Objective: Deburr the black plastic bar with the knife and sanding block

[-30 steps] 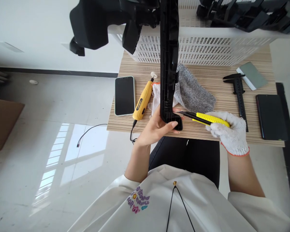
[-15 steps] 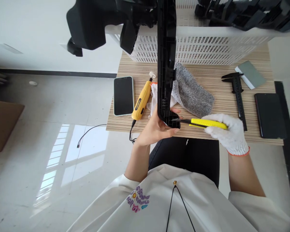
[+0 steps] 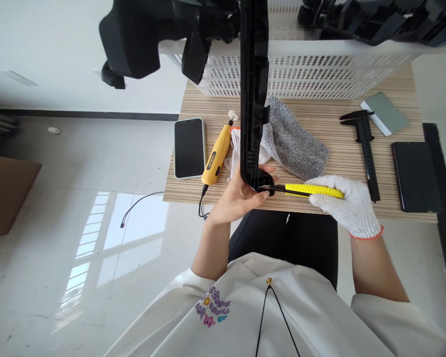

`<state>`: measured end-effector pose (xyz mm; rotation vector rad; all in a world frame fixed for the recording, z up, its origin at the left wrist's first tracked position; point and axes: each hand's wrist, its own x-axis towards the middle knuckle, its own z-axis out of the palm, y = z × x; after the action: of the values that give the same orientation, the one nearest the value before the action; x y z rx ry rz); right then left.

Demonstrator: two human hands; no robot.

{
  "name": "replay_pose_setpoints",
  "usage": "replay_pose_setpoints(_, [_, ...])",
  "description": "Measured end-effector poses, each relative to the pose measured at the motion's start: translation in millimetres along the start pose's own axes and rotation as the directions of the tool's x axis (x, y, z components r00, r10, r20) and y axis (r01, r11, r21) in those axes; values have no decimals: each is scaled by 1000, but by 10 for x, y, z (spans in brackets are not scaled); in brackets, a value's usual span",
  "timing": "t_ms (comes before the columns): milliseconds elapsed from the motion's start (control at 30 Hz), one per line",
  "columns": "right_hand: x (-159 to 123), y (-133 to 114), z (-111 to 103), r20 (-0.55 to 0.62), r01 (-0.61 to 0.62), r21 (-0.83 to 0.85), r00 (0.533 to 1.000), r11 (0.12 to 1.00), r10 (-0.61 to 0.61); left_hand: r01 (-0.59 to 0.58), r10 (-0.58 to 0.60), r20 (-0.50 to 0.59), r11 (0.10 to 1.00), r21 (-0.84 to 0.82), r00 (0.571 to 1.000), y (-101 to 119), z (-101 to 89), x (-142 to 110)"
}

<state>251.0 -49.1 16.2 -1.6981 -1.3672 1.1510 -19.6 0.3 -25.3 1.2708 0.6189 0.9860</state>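
My bare left hand (image 3: 241,198) grips the lower, curved end of a long black plastic part (image 3: 253,99), which stretches away from me toward the basket. In my right hand (image 3: 347,201), which wears a white knit glove, is a utility knife (image 3: 314,190) with a ridged yellow handle. Its dark tip reaches left into the hollow end of the plastic part, close to my left fingers. How deep the tip sits, I cannot tell. Beyond the left hand lie a grey cloth (image 3: 297,139) and a white glove (image 3: 236,148), the glove partly hidden by the part.
A white basket (image 3: 319,79) holding black plastic pieces (image 3: 386,20) stands at the table's back. On the left are a yellow rotary tool (image 3: 216,157) and a phone (image 3: 189,148). Black calipers (image 3: 364,148), a grey-green card (image 3: 385,114) and a black phone (image 3: 416,177) lie on the right.
The knife has shifted slightly left, its handle rolled so the ridged face shows. The plastic part has moved a little left too.
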Motion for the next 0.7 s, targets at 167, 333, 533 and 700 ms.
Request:
replay_pose_setpoints(167, [-5,3,1,-9,9,13,1000,1000,-9,-26,26,7,1000,-16,1000,-12,2,1])
replay_pose_setpoints(333, [-7,-24,5,-68,-6,-12,998,1000,5,-49,50,19,999,-18,999,-26,-4,9])
replay_pose_setpoints(533, [-7,-45,13,-54,-8,-14,999,1000,8,-10,10,-1,1000,2,1000,-39,-17,12])
replay_pose_setpoints(700, [-7,-25,12,-24,-5,-18,1000,1000,5,-33,33,6,999,20,999,-47,-10,18])
